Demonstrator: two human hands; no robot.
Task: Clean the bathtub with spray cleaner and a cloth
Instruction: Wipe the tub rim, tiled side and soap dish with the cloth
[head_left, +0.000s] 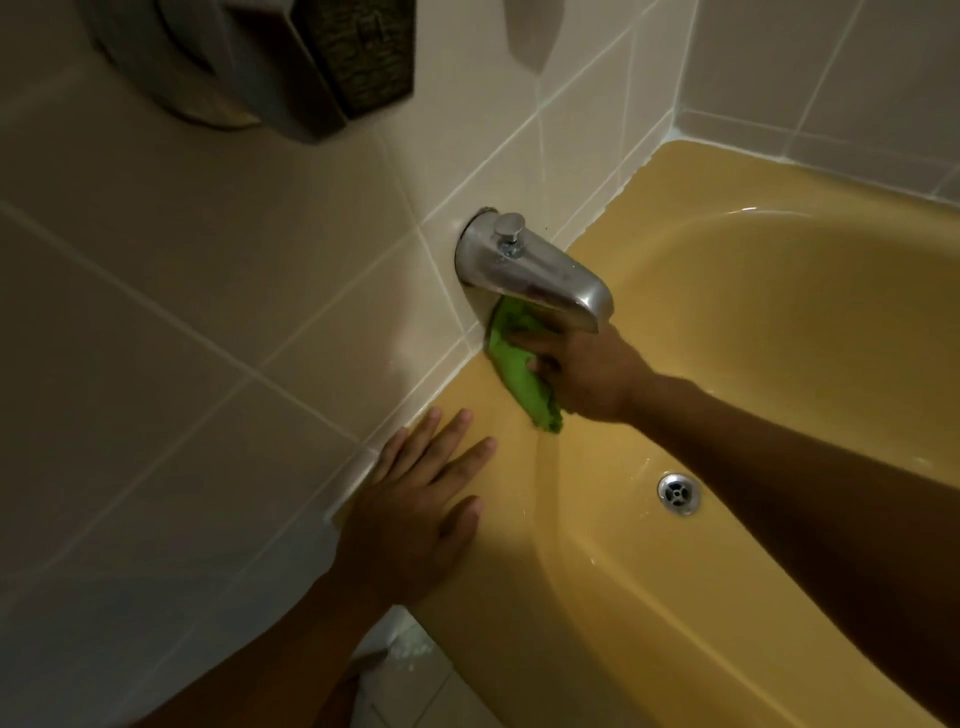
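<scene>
A mustard-yellow bathtub (727, 312) fills the right side, its rim meeting beige wall tiles. My right hand (582, 371) grips a bunched green cloth (517, 371) and holds it on the tub rim just under the metal spout (535, 273). Part of the cloth is tucked beneath the spout. My left hand (415, 514) lies flat with fingers spread on the near corner of the rim, holding nothing. No spray bottle is in view.
A round metal drain (679, 492) sits in the tub wall below my right forearm. The spout has a pull knob (509, 228) on top. A dark holder (291, 57) hangs on the tiled wall at top left. Floor tiles show at the bottom.
</scene>
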